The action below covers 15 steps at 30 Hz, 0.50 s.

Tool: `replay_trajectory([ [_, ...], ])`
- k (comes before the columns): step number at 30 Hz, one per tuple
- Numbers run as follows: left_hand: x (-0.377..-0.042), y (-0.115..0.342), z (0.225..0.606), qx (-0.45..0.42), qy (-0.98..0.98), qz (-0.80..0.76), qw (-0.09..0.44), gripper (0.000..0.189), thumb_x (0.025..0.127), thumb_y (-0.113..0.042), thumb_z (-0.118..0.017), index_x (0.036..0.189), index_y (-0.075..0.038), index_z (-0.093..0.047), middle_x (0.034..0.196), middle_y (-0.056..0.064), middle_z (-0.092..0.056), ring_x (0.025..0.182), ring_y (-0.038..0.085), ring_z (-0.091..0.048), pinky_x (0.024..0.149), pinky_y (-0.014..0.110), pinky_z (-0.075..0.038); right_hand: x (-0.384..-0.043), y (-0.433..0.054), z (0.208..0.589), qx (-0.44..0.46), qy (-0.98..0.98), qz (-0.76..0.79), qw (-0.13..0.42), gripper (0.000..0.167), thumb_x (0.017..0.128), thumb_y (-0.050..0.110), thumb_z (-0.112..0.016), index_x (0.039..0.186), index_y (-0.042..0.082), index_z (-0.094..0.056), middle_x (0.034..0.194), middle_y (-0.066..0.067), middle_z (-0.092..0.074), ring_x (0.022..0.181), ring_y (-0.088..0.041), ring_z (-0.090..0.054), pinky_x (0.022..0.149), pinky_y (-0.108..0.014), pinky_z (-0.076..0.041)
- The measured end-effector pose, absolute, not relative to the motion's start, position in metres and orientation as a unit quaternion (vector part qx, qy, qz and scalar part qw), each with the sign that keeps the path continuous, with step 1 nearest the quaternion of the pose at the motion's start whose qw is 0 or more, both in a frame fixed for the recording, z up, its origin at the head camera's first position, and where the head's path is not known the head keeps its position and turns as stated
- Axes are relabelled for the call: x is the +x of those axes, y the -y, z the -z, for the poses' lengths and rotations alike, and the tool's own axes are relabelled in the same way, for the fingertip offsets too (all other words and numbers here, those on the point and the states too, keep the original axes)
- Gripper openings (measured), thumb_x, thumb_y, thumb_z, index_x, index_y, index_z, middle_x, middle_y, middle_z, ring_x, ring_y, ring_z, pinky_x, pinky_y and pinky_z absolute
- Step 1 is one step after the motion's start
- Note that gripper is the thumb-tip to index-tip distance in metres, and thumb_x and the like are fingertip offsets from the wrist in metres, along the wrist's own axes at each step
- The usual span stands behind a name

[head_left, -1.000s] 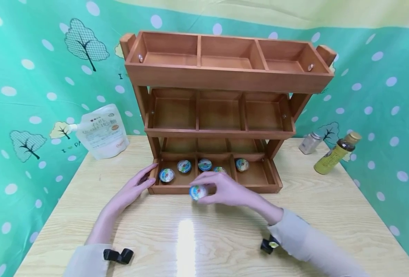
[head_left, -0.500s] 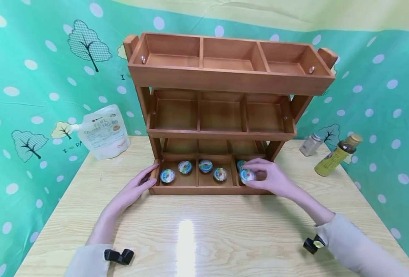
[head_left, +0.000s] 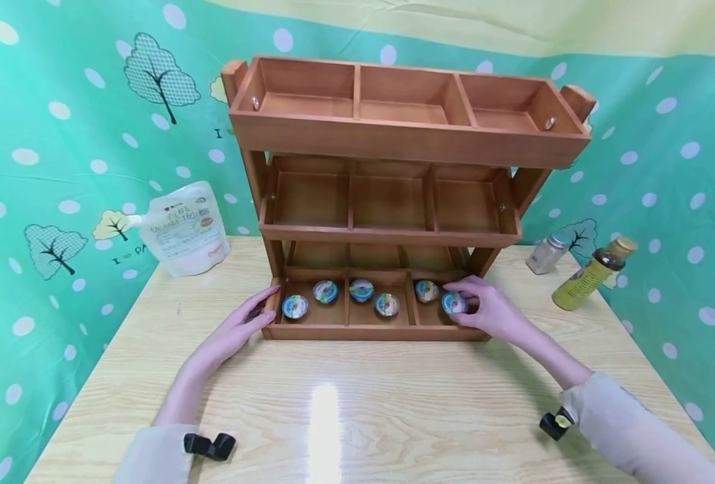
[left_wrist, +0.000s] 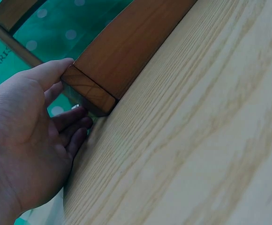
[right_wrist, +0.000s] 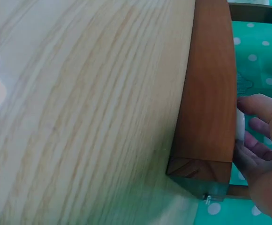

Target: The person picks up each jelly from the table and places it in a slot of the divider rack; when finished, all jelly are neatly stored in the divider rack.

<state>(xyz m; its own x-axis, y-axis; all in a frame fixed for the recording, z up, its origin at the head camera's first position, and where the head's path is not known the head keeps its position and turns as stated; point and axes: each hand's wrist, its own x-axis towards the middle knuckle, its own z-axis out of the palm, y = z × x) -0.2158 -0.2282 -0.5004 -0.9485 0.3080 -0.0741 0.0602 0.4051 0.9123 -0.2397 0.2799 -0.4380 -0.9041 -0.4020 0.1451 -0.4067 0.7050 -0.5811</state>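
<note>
In the head view my right hand (head_left: 484,308) pinches a small blue-lidded jelly cup (head_left: 453,303) between thumb and fingers, inside the bottom tier's right compartment. Only a pale edge of this cup (right_wrist: 240,126) shows behind the front board in the right wrist view. Another jelly cup (head_left: 426,291) sits to its left in the same compartment. My left hand (head_left: 236,329) rests against the left end of the wooden rack (head_left: 381,333), with thumb and fingertips touching the corner. In the left wrist view its fingers (left_wrist: 72,124) lie loosely along the rack's end.
The left compartment holds two jelly cups (head_left: 295,306), and the middle one two more (head_left: 386,304). Two upper tiers (head_left: 411,141) overhang the bottom one. A white pouch (head_left: 184,228) stands at the left; a small shaker (head_left: 546,254) and a yellow-green bottle (head_left: 593,273) stand at the right.
My right hand has carried the jelly cup from in front of the middle compartment rightwards into the right compartment. The left hand has stayed at the rack's left end.
</note>
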Motion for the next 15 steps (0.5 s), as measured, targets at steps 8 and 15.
replay_trajectory([
  [8,-0.215,0.229,0.501,0.11,-0.827,-0.538,0.122,0.063,0.108,-0.042,-0.05,0.164,-0.027,-0.027,0.174,0.012,-0.017,0.161,0.041,-0.014,0.126,0.066,-0.017,-0.241,-0.279,0.448,0.229,0.943,-0.236,0.054,0.047,0.08,0.011,-0.088,0.124,0.006,-0.072,0.119,-0.015,-0.074,0.108,-0.034,-0.07,0.092,-0.051,-0.057],
  [15,-0.215,0.227,0.499,0.111,-0.826,-0.541,0.113,0.062,0.107,-0.04,-0.053,0.163,-0.025,-0.03,0.173,0.012,-0.021,0.16,0.041,-0.016,0.127,0.064,-0.017,-0.244,-0.279,0.451,0.255,0.939,-0.221,0.065,0.045,0.079,0.011,-0.088,0.121,0.004,-0.074,0.118,-0.014,-0.076,0.114,-0.036,-0.068,0.097,-0.053,-0.055],
])
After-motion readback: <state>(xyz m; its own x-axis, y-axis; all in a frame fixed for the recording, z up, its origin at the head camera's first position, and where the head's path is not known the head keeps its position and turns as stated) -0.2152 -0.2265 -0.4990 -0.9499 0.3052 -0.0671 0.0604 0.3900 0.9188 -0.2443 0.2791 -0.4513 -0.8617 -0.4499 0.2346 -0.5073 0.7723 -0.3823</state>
